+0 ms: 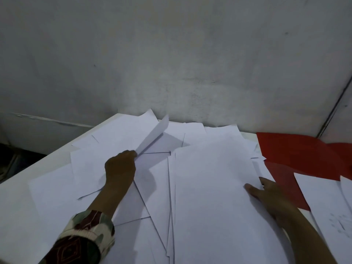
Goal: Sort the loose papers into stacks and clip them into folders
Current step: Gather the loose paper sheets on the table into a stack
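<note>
The sorting looks barely begun: white loose papers lie scattered and overlapping across most of the table, though one rougher stack is forming in the middle, its edges not yet squared. Nothing appears clipped, and the red folders lie to the right, partly under sheets, with more paper at the far right edge. The left hand pinches the near corner of a single sheet, which lifts and curls away from it toward the wall. The right hand rests with fingers straight and flat on the right edge of the stack, holding it down; the stack spreads left of that hand.
</note>
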